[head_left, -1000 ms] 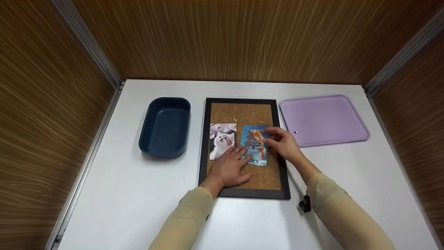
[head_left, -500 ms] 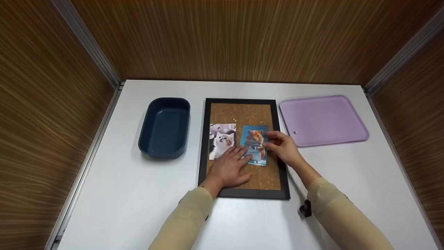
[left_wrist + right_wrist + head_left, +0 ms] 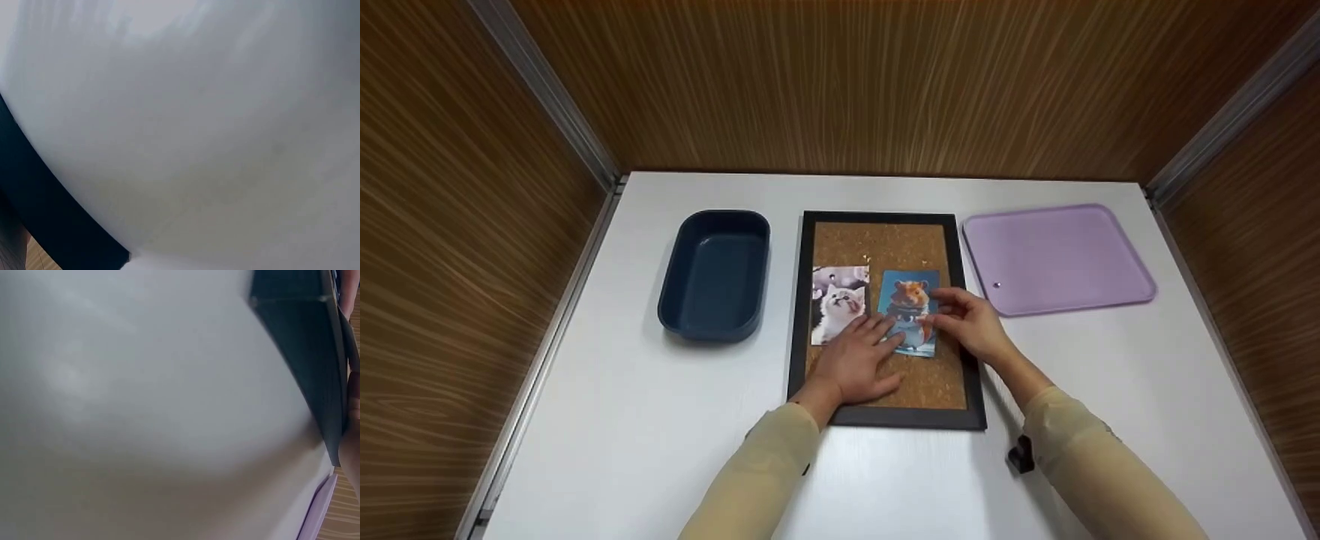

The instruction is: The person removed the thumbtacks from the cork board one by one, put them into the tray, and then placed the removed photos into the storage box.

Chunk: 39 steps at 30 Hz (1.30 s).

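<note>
Centrally, head view, we log: board bearing cat card and hamster card; left hand, spread flat across both; right hand at hamster card's right edge, pinch undeterminable. Left wrist: board, lower left. Right wrist: board, upper right.

Right hand: lower position along the hamster card.
Relative to one second ago, the right hand is slightly nearer the wearer, beside the right edge of the hamster card; the thumb now lies lower and reaches farther over the card. The right sleeve and the black part beside it have shifted slightly the same way.
</note>
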Available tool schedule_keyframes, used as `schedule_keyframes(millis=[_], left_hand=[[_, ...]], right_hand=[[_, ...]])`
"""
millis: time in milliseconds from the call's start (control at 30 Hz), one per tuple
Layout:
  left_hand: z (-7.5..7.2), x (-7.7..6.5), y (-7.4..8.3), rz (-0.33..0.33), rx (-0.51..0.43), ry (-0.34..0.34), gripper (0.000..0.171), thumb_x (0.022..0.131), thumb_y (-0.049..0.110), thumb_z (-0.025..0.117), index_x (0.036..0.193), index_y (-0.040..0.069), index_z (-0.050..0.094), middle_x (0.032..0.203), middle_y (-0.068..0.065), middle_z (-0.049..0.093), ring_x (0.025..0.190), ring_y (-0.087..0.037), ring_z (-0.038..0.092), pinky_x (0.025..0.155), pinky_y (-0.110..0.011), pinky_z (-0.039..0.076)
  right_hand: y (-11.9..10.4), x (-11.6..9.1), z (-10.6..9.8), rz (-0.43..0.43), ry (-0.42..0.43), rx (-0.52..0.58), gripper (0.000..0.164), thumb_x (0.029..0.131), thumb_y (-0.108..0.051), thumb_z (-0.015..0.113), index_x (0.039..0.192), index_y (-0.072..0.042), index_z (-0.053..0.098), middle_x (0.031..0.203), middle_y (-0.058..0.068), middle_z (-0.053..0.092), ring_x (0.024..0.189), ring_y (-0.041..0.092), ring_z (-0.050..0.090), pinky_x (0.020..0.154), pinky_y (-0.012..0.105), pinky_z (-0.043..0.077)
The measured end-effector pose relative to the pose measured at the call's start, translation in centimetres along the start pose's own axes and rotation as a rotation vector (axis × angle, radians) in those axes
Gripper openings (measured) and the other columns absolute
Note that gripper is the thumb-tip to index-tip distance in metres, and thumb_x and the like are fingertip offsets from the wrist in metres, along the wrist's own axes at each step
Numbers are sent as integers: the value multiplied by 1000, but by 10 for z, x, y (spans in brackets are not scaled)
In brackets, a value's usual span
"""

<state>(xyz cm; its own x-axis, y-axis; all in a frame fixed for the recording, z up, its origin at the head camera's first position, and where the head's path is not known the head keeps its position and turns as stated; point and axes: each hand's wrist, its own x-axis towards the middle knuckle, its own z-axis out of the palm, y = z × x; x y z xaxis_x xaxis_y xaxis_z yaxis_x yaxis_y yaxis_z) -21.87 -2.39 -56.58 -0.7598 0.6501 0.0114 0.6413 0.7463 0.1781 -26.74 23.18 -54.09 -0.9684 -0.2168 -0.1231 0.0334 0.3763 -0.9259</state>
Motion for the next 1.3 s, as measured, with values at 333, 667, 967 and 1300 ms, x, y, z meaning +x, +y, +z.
schedule_keyframes(millis=[333, 667, 967, 1300], left_hand=[[-2, 0, 0, -10, -5, -30, 74, 103, 68, 43, 165, 27, 43, 172, -3, 33, 158, -24, 30, 130, -41, 20], [-2, 0, 1, -6, 10, -28, 75, 103, 69, 42, 166, 27, 40, 173, -3, 30, 158, -24, 30, 130, -41, 19], [0, -1, 1, -2, 8, 6, 74, 103, 67, 44, 164, 26, 44, 172, -4, 34, 156, -25, 35, 129, -42, 22], [-2, -1, 2, 5, 16, 5, 74, 104, 68, 43, 164, 25, 43, 173, -4, 32, 157, -26, 34, 130, -42, 21]], right_hand=[[4, -1, 3, -3, 34, -12, 51, 93, -9, 83, 139, 3, 65, 120, 25, 72, 99, 19, 70, 81, 16, 56], [8, -3, 6, -37, 69, 15, 49, 93, -2, 80, 139, 5, 64, 117, 25, 73, 100, 22, 71, 81, 17, 57], [8, -4, 8, -44, 73, 18, 50, 95, -2, 78, 142, 6, 62, 118, 26, 71, 97, 16, 71, 82, 17, 57], [8, -3, 9, -53, 103, 3, 49, 94, 2, 78, 141, 6, 63, 115, 24, 73, 97, 15, 71, 82, 18, 58]])
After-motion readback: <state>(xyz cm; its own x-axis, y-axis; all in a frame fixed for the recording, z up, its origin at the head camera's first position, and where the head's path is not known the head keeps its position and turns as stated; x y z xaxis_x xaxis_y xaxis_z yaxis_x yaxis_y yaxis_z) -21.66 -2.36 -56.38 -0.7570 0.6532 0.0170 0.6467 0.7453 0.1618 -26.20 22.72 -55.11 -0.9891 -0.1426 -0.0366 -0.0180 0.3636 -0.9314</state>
